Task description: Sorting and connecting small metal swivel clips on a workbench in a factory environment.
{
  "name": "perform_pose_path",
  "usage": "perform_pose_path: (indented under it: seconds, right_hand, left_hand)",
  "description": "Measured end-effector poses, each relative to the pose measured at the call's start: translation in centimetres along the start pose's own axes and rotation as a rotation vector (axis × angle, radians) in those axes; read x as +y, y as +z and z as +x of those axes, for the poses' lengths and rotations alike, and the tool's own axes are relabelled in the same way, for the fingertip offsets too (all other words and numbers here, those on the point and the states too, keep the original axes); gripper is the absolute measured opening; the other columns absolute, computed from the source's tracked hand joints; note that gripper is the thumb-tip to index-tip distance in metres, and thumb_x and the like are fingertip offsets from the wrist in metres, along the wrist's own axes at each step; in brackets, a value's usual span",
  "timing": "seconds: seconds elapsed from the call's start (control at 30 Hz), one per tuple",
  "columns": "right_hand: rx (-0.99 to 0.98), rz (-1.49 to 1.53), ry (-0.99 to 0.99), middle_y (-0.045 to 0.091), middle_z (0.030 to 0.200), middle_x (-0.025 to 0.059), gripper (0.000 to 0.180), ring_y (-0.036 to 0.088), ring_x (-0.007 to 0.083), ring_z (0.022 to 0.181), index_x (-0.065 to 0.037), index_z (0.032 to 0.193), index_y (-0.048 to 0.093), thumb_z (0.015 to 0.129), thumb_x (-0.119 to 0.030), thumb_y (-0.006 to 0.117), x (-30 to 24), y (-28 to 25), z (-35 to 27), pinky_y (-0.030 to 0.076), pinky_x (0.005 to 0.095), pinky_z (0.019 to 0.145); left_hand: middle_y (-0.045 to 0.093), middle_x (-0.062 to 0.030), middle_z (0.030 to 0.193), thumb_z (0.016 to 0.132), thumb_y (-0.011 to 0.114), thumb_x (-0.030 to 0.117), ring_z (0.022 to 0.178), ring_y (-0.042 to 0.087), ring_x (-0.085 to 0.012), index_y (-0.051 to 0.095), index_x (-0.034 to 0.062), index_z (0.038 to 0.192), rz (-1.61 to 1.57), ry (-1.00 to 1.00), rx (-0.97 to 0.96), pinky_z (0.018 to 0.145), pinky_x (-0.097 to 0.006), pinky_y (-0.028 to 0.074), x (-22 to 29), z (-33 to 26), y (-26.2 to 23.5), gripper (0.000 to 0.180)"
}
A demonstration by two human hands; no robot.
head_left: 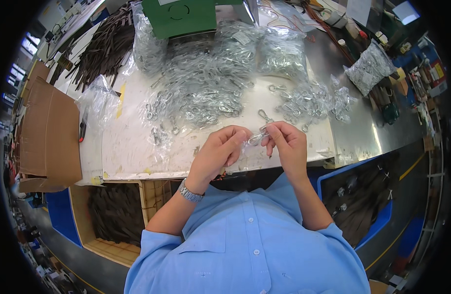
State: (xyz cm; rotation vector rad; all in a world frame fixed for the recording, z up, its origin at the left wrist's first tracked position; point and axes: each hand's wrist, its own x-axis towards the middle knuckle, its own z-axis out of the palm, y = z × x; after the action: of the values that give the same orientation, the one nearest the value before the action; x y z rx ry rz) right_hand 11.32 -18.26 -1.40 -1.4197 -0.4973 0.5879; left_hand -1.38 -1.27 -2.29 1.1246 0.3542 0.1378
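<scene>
My left hand [219,151] is closed in a pinch near the table's front edge, with clear plastic at its fingertips. Just to its right, my right hand [289,146] grips a silvery metal snap hook [256,140] between thumb and fingers. The hook spans the small gap between both hands, and its far end is partly hidden by the right fingers. Another metal snap hook [263,115] lies just beyond the right fingertips. Many bagged snap hooks [206,105] are heaped in front of my hands, with a smaller heap [301,103] on the right.
A green box [180,18] stands behind the heap. Dark strips [100,46] lie at the far left, near an open cardboard box [51,132] and a cutter knife [82,130]. Below the white tabletop [127,152] are a wooden bin [78,220] and a blue bin [380,228] with dark strips.
</scene>
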Motion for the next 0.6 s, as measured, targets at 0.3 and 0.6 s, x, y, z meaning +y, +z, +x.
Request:
perform_pose_path:
  seconds: [0.3, 0.6]
  right_hand:
    - [-0.155, -0.535, -0.247, 0.071, 0.076, 0.0048, 0.017, 0.060, 0.0074, 0.061, 0.003, 0.095, 0.075, 0.105, -0.010, 0.068, -2.6, -0.4, 0.7, 0.047, 0.0249, 0.057]
    - [-0.199, -0.325, -0.312, 0.070, 0.084, 0.0033, 0.008, 0.062, 0.0094, 0.077, 0.001, 0.092, 0.075, 0.097, -0.004, 0.077, -2.2, -1.3, 1.8, 0.048, 0.0241, 0.071]
  left_hand:
    - [0.076, -0.0031, 0.096, 0.110, 0.064, 0.025, 0.056, 0.043, 0.0006, 0.072, -0.0013, 0.121, 0.033, -0.110, -0.222, 0.052, -0.018, 0.035, -0.5, -0.2, 0.0, 0.029]
    - [0.074, 0.0001, 0.093, 0.109, 0.065, 0.022, 0.056, 0.043, 0.0008, 0.073, -0.0015, 0.120, 0.057, -0.105, -0.277, 0.052, -0.018, 0.034, 0.1, -0.6, 0.4, 0.027]
